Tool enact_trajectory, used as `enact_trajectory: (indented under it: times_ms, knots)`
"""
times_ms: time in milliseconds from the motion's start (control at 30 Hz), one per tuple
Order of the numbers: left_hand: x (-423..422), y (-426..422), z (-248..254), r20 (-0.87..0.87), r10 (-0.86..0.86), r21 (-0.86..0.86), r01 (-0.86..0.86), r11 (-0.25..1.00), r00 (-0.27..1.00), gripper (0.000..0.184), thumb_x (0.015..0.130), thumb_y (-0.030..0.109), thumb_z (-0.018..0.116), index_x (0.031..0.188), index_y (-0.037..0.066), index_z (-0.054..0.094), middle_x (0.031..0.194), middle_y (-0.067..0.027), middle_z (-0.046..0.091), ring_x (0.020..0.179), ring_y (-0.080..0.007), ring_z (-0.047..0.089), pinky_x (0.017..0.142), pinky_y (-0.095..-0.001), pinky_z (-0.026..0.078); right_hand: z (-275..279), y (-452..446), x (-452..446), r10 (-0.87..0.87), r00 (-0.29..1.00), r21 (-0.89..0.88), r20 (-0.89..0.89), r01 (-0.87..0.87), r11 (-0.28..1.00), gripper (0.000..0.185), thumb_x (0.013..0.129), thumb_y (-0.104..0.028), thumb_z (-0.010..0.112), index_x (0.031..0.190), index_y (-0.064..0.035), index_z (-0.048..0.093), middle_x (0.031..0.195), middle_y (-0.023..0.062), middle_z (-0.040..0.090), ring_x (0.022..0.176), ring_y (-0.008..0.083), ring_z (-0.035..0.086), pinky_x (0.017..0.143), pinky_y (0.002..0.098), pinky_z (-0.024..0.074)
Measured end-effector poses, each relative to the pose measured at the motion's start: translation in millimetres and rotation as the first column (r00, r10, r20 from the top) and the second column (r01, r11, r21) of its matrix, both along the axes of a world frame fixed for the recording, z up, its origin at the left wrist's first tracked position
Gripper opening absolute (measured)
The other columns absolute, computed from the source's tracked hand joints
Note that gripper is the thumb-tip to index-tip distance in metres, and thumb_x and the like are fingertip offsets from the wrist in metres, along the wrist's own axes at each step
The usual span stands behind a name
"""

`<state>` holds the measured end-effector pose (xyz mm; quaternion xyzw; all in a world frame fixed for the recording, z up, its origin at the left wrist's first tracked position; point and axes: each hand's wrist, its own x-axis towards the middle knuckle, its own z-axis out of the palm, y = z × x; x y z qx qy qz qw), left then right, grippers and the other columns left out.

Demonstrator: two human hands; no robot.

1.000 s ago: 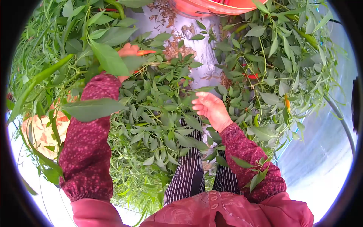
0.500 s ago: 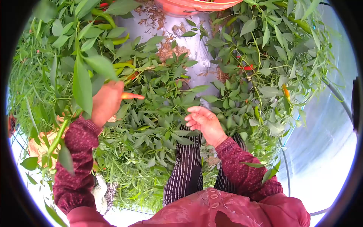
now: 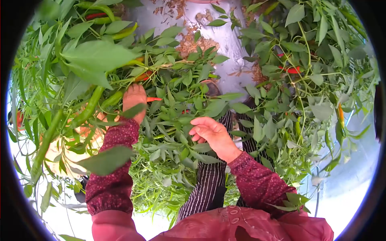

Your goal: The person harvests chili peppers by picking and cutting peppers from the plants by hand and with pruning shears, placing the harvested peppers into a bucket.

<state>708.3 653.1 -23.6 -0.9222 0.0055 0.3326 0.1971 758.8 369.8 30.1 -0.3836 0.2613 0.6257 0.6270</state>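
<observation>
My left hand (image 3: 135,103) is closed around an orange-red chili pepper (image 3: 154,99), whose tip sticks out on the right side. Its fingertips reach into the leaves just below another red-orange pepper (image 3: 144,76) on the plant. Large green peppers (image 3: 89,105) hang to the left of this hand. My right hand (image 3: 213,134) hovers over the foliage in the middle, its fingers loosely bent and the index finger fairly straight. I see nothing in it.
Pepper plants crowd both sides, with a red pepper (image 3: 292,70) on the right. A pale ground sheet (image 3: 233,50) with dry leaves runs between the rows. The rim of a red container (image 3: 203,1) shows at the top. Clear plastic sheeting (image 3: 350,160) stands at right.
My left hand has moved right and slightly forward with the pepper, up to the red-orange pepper on the plant. The view has shifted, and the red container has nearly left the top.
</observation>
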Motion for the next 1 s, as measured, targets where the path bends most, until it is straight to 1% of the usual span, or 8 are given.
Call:
enact_trajectory:
  times_ms: [133,233,267,333,500,533,600,1000]
  knots:
    - [-15.9,11.5,-4.7,0.014,0.088,-0.134,-0.086,0.987,0.996,0.036,0.075,0.008,0.055,0.110,0.000,0.054,0.114,-0.0158,0.054,0.096,-0.0291,0.055,0.080,-0.0357,0.047,2.5,8.7,13.6,-0.054,0.999,0.053,0.002,0.054,0.997,0.023,0.094,-0.011,0.048,0.115,-0.0060,0.053,0.095,0.0042,0.063,0.080,0.0101,0.058,0.069,0.0229,0.0458]
    - [-15.5,14.2,-14.0,0.220,0.562,-0.463,-0.422,0.780,0.798,0.031,0.076,0.004,0.058,0.106,-0.003,0.057,0.098,-0.0216,0.060,0.084,-0.0366,0.059,0.077,-0.0403,0.048,8.8,9.9,17.6,-0.049,0.999,0.102,-0.006,0.050,0.993,0.023,0.094,-0.012,0.048,0.116,-0.0058,0.053,0.096,0.0045,0.062,0.081,0.0103,0.058,0.070,0.0232,0.0460]
    - [-11.6,8.0,-20.0,0.226,0.561,-0.462,-0.419,0.781,0.796,0.031,0.076,0.004,0.058,0.106,-0.003,0.057,0.098,-0.0216,0.060,0.084,-0.0366,0.059,0.077,-0.0403,0.048,8.9,9.8,17.8,-0.050,0.999,0.106,-0.001,0.049,0.993,0.023,0.094,-0.012,0.048,0.116,-0.0058,0.053,0.096,0.0045,0.062,0.081,0.0103,0.058,0.070,0.0232,0.0460]
    - [-3.6,-2.2,-35.4,0.219,0.927,-0.540,-0.753,0.376,0.306,0.025,0.081,0.008,0.057,0.104,-0.001,0.060,0.088,-0.0197,0.063,0.083,-0.0351,0.060,0.076,-0.0383,0.047,8.0,11.4,18.2,-0.088,0.996,0.107,-0.031,0.090,0.990,0.023,0.094,-0.012,0.048,0.116,-0.0055,0.052,0.096,0.0045,0.062,0.081,0.0103,0.058,0.070,0.0232,0.0460]
    - [-13.1,-1.1,-76.7,0.150,0.958,-0.824,-0.566,-0.015,-0.244,0.021,0.084,0.012,0.060,0.102,0.001,0.062,0.081,-0.0063,0.063,0.069,-0.0178,0.057,0.064,-0.0318,0.046,6.1,7.5,16.2,-0.105,0.993,0.122,-0.045,0.110,0.986,0.024,0.094,-0.012,0.048,0.117,-0.0050,0.052,0.095,0.0037,0.062,0.081,0.0096,0.058,0.071,0.0229,0.0457]
    - [-8.1,-4.5,-72.7,0.149,0.959,-0.826,-0.563,-0.014,-0.241,0.021,0.084,0.012,0.060,0.102,0.001,0.062,0.081,-0.0063,0.063,0.069,-0.0178,0.057,0.064,-0.0318,0.046,5.7,6.5,15.9,-0.108,0.993,0.122,-0.042,0.112,0.986,0.024,0.094,-0.012,0.048,0.117,-0.0050,0.052,0.095,0.0037,0.062,0.081,0.0096,0.058,0.071,0.0229,0.0457]
    - [5.4,-7.9,-63.7,0.030,0.818,-0.864,-0.427,-0.268,-0.574,0.017,0.085,0.014,0.060,0.099,0.004,0.062,0.081,-0.0010,0.061,0.068,-0.0127,0.055,0.056,-0.0279,0.043,5.7,6.9,17.2,-0.120,0.991,0.108,-0.064,0.126,0.986,0.024,0.094,-0.012,0.047,0.117,-0.0051,0.052,0.095,0.0036,0.062,0.081,0.0092,0.057,0.070,0.0227,0.0457]
    - [21.0,-9.9,-35.1,-0.069,0.823,-0.874,-0.364,-0.322,-0.563,0.015,0.082,0.004,0.058,0.096,-0.002,0.060,0.085,-0.0077,0.061,0.067,-0.0150,0.059,0.055,-0.0245,0.050,5.9,9.0,21.2,-0.185,0.979,0.099,-0.083,0.193,0.976,0.024,0.094,-0.011,0.047,0.116,-0.0042,0.052,0.095,0.0042,0.062,0.080,0.0094,0.057,0.069,0.0229,0.0459]
